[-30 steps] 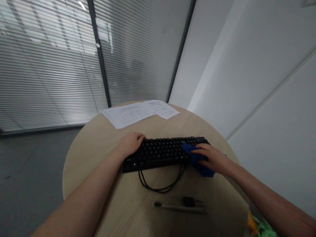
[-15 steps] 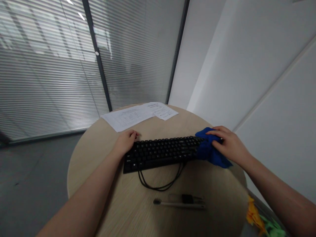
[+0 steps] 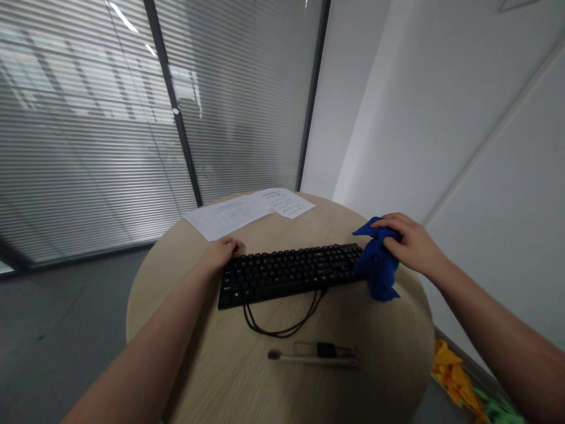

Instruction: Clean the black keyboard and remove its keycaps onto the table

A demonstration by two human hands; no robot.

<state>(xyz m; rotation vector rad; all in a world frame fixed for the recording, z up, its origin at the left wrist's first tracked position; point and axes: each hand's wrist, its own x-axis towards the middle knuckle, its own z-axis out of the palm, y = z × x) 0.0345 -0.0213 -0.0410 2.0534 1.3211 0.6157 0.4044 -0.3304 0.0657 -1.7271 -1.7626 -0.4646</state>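
A black keyboard [image 3: 291, 272] lies slightly slanted on the round wooden table. My left hand [image 3: 220, 253] is closed at its far left corner, thumb and fingers curled against the edge. Bunched in my right hand [image 3: 408, 242] is a blue cloth [image 3: 380, 268], which hangs down over the keyboard's right end and hides part of it. The keyboard's black cable [image 3: 282, 334] loops out on the near side. Nearer to me lies a toothbrush-like brush [image 3: 309, 359], with a small clear and black item [image 3: 326, 350] beside it.
Printed paper sheets [image 3: 233, 215] lie at the far side of the table [image 3: 229, 383]. Yellow cloth [image 3: 454, 374] and green cloth [image 3: 497, 406] are low down at the right. A blinds-covered glass partition [image 3: 88, 147] and a white wall [image 3: 441, 118] stand beyond.
My right hand has lifted the blue cloth a little off the keyboard's right end, and more keys show. My left hand stays at the left corner. The view has shifted slightly.
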